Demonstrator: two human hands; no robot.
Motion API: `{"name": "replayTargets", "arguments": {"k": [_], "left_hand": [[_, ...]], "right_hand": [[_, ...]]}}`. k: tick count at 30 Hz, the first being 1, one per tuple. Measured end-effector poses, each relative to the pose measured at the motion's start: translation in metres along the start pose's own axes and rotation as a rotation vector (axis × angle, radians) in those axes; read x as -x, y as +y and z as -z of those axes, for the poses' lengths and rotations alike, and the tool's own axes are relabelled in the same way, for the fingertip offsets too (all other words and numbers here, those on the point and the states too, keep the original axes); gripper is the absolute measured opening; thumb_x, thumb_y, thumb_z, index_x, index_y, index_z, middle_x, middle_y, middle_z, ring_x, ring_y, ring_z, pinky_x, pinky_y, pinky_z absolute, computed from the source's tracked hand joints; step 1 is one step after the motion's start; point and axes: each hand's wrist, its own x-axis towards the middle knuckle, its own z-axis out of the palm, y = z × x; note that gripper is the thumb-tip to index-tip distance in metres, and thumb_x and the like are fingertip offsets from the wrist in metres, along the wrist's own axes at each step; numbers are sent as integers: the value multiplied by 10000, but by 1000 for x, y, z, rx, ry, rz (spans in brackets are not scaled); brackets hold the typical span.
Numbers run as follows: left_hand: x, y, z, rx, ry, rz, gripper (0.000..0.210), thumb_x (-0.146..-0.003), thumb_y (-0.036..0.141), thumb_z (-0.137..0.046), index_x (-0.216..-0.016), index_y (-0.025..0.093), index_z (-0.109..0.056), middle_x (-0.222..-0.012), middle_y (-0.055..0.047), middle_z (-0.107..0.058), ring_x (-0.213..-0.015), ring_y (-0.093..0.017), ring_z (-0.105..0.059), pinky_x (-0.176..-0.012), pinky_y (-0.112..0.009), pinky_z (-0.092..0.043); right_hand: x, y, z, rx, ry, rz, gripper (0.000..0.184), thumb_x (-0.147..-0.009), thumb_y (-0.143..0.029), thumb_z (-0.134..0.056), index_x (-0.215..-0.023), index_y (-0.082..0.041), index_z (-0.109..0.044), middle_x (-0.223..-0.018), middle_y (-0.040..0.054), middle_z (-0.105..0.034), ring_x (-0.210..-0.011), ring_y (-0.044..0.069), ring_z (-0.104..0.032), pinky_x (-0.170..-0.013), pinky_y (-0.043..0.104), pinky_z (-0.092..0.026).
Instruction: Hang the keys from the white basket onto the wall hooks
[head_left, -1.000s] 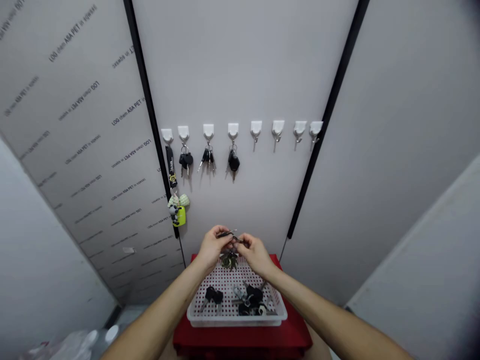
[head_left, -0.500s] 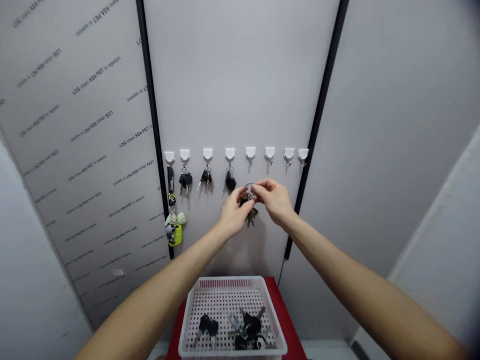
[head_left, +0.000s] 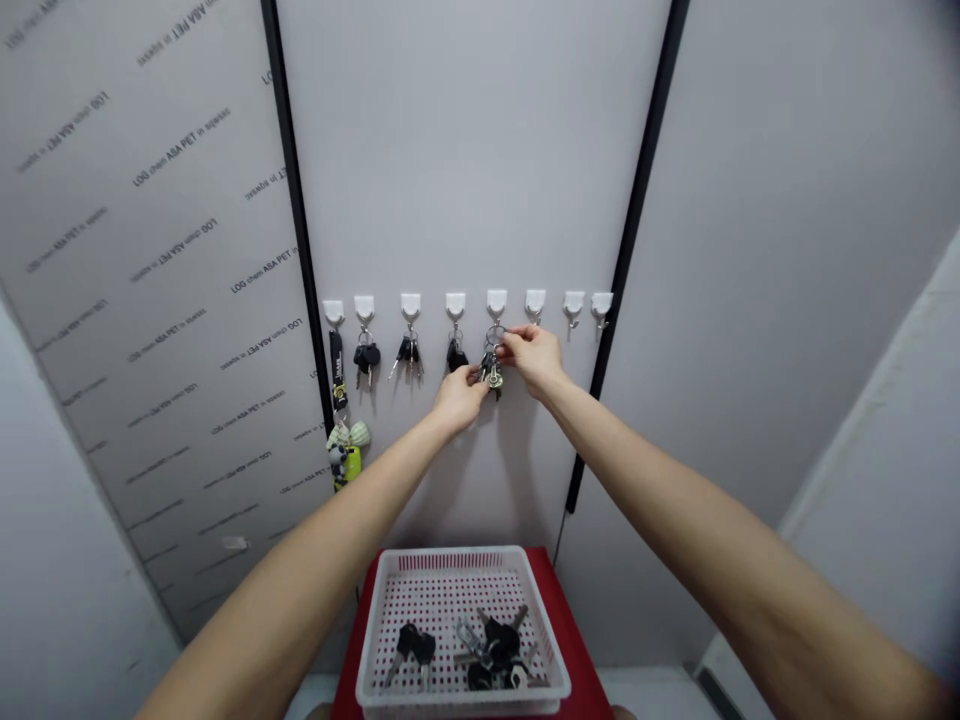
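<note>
In my head view, the white plastic basket (head_left: 457,562), pierced with small holes, holds two black-headed keys (head_left: 426,645) at left and a jumbled key heap (head_left: 501,640) at right. Eight white hooks (head_left: 410,303) form a row; a lanyard (head_left: 337,370) and three key sets (head_left: 367,356) hang from four. At the fifth hook (head_left: 496,300), my right hand (head_left: 534,357) pinches the round metal ring (head_left: 495,328) of a key bunch (head_left: 493,376); my left hand (head_left: 459,400) grips its keys.

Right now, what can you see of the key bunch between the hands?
The key bunch has a thin, metal-looking ring at the fifth hook from the left, dark and brassy pieces hanging below. The right hand pinches the ring's right side; the left hand holds the pieces. Whether it is hooked is unclear.
</note>
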Motion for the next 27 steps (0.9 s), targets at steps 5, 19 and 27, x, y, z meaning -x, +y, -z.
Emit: {"name": "replayTargets", "arguments": {"k": [5, 19, 27], "left_hand": [[47, -60, 10, 137, -92, 149, 347, -615, 168, -484, -958, 116, -468, -912, -90, -546, -769, -129, -510, -688, -263, -383], [170, -159, -20, -458, -608, 132, 281, -553, 157, -503, -833, 149, -518, -823, -46, -543, -774, -160, -477, -697, -264, -355], [171, -157, -18, -596, -659, 85, 249, -528, 178, -531, -775, 150, -532, -779, -37, -531, -742, -159, -459, -655, -243, -344]], "right_hand": [[35, 28, 35, 292, 22, 285, 211, -588, -159, -458, -794, -142, -503, -738, 7, -536, -602, 72, -479, -585, 225, -404], [196, 141, 78, 1225, -1275, 167, 237, -544, -202, -525, -768, -131, -556, -782, 98, -580, -760, 214, -503, -686, 308, -332], [205, 149, 81, 1024, -1241, 167, 158, -618, -180, -457, -749, -173, -546, -765, 38, -529, -697, 122, -476, -593, 205, -329]]}}
